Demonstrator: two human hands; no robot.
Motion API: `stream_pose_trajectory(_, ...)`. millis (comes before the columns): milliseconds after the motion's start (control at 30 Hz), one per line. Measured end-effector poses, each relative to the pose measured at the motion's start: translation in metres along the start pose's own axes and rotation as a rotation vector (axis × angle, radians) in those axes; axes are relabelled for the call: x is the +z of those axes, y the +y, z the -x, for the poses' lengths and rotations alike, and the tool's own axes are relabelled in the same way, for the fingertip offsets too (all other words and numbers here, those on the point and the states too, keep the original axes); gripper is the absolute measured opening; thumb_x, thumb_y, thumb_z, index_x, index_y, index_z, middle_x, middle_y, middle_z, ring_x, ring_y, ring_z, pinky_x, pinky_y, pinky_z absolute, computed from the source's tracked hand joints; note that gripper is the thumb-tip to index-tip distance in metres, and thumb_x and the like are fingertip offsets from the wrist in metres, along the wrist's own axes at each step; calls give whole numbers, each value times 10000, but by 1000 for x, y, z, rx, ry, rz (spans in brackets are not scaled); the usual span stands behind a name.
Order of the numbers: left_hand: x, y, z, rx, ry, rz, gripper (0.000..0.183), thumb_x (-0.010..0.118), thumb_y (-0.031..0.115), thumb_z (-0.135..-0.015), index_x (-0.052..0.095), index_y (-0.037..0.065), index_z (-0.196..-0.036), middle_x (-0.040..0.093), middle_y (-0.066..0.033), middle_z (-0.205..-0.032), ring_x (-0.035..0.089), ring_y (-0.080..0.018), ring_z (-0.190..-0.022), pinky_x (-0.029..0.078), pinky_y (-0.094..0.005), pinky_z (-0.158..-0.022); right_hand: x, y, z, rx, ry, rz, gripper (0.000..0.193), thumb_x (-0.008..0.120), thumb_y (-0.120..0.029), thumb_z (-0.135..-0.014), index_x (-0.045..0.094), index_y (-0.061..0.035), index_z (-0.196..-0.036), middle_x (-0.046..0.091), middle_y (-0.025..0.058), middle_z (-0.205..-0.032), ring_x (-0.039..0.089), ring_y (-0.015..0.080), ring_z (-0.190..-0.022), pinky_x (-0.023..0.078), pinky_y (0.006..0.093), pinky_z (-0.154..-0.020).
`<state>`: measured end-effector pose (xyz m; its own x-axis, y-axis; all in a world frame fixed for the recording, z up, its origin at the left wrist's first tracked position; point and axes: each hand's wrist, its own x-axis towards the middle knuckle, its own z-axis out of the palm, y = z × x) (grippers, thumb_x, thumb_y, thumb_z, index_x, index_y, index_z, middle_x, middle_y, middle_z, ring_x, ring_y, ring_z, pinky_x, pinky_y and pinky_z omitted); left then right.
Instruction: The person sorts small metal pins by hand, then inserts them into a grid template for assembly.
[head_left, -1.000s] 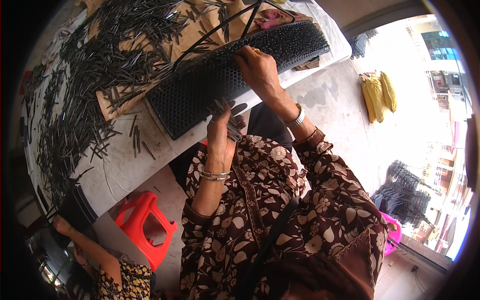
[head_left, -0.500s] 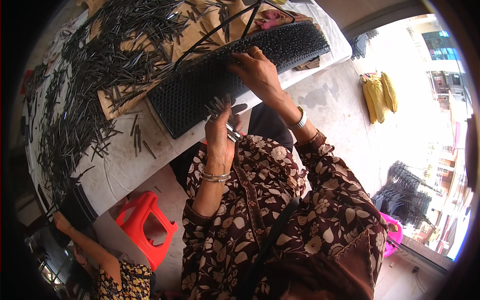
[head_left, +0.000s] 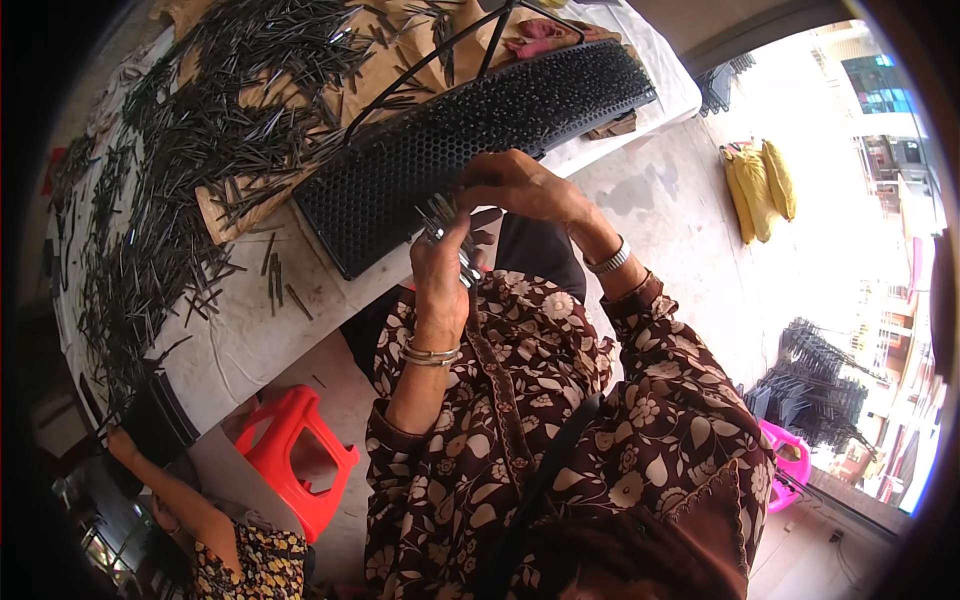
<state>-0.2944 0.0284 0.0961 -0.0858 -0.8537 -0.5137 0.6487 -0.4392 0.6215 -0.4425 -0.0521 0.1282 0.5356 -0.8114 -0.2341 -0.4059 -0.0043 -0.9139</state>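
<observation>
My left hand point(head_left: 438, 268) is closed around a bundle of thin metal strips point(head_left: 440, 215), dark and shiny, their ends sticking up past my fingers. My right hand point(head_left: 525, 188) is at the top of that bundle, its fingers bent together and slightly blurred. What they pinch is hidden. Just beyond both hands, a long black panel point(head_left: 375, 205) full of small round holes lies at a slant along the table's near edge. Many holes toward its right end look filled with small shiny pieces; those at its left end look open.
A large heap of loose dark strips point(head_left: 270, 120) covers the table's left and back on brown paper point(head_left: 212, 215). A thin black metal frame point(head_left: 420, 68) rises behind the panel. Below stands a red stool point(head_left: 335, 470). Another person's arm point(head_left: 185, 505) is at lower left; yellow sacks point(head_left: 755, 195) are at right.
My right hand has come off the panel and moved down toward me to the bundle in my left hand. The left hand keeps its hold in nearly the same place.
</observation>
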Motion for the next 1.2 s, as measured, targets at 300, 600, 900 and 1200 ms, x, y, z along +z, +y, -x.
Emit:
stream_pose_trajectory(300,1,2,3,63,36,-142,212,599,248,-928,636,46,-978,713,-72,-882,636,-111,-691,395,-235,-510,3,5,0,-35,40,-3,250,642,-198,-875,665,15,-1004,686,87,-854,612,131,-802,490,286,-731)
stream_pose_trajectory(600,0,-4,2,85,54,-140,189,608,199,-927,645,35,-1014,699,-91,-884,632,-127,-671,399,-223,-488,1,12,-1,-56,20,16,250,636,-203,-873,663,9,-1003,680,86,-856,612,139,-777,489,286,-693)
stream_pose_trajectory(900,-1,-2,-1,106,-10,-177,238,593,213,-936,652,22,-1065,715,-88,-951,700,-179,-795,502,-237,-509,-6,6,5,-104,95,-18,200,605,-142,-889,629,29,-991,672,80,-860,628,128,-800,491,278,-705)
stream_pose_trajectory(1200,-2,-7,-8,-117,55,-8,272,608,213,-934,640,30,-1133,675,-82,-915,576,-118,-671,485,-246,-555,-9,30,-22,-357,777,222,88,602,-40,-843,549,3,-899,621,152,-742,638,282,-676,490,358,-609)
